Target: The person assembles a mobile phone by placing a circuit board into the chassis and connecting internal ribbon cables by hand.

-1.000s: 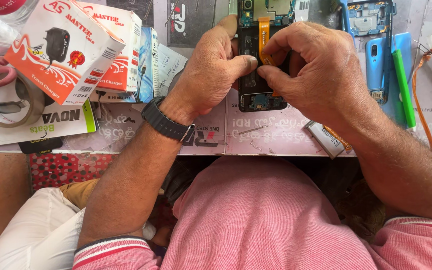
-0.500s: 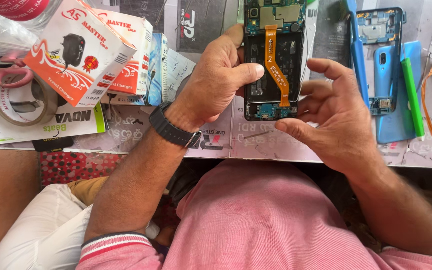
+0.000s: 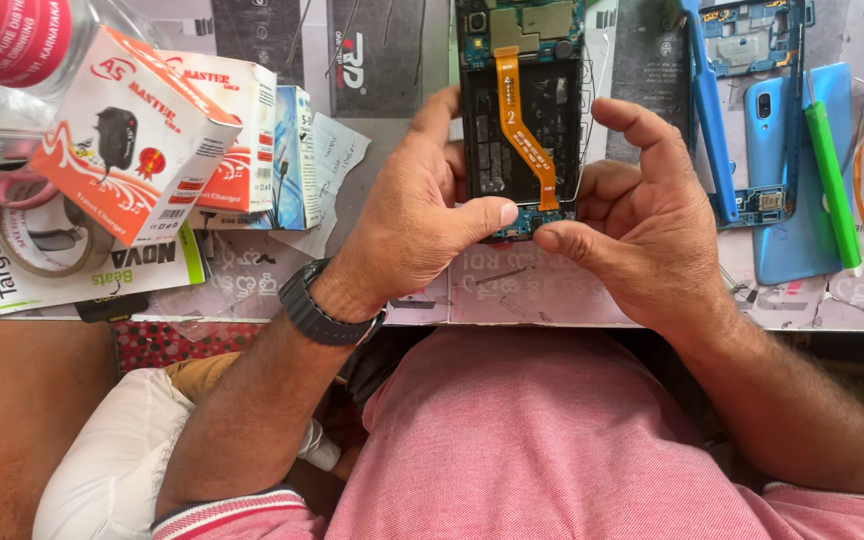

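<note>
Right hand closed back onto opened phone; top cropped.

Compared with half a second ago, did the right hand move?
Yes. The right hand closed in leftward on the opened phone, its thumb now at the bottom edge, away from the blue back cover.

A table fills the far part of the view. It is covered with printed paper sheets in grey, white and black. Its near edge runs straight from left to right. Under the edge on the left there is a plain brown surface, with a strip of red patterned cloth beside it. The light is bright and even, like daylight.
</note>
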